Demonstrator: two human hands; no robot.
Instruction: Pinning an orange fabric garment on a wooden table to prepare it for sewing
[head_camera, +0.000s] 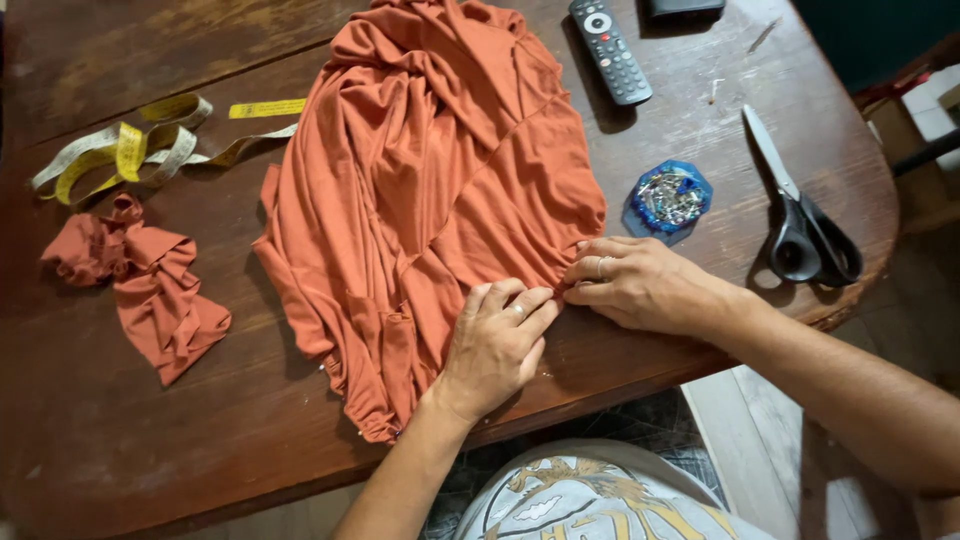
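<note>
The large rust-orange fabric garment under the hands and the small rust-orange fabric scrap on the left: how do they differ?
The large rust-orange fabric garment covers much of the table's middle; the small rust-orange fabric scrap is far smaller. The left hand and right hand press the garment's edge; the scrap lies untouched, beside the yellow measuring tape. Both share the same colour and lie crumpled on the brown wooden table.

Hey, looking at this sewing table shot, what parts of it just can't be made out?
- Head view: what the left hand and right hand pinch at the orange garment's hem is hidden by the fingertips.
- The blue pin box's contents are too small to tell apart.
- The dark object beside the remote is cut off by the top edge.
- The tape measure's markings are too small.
</note>
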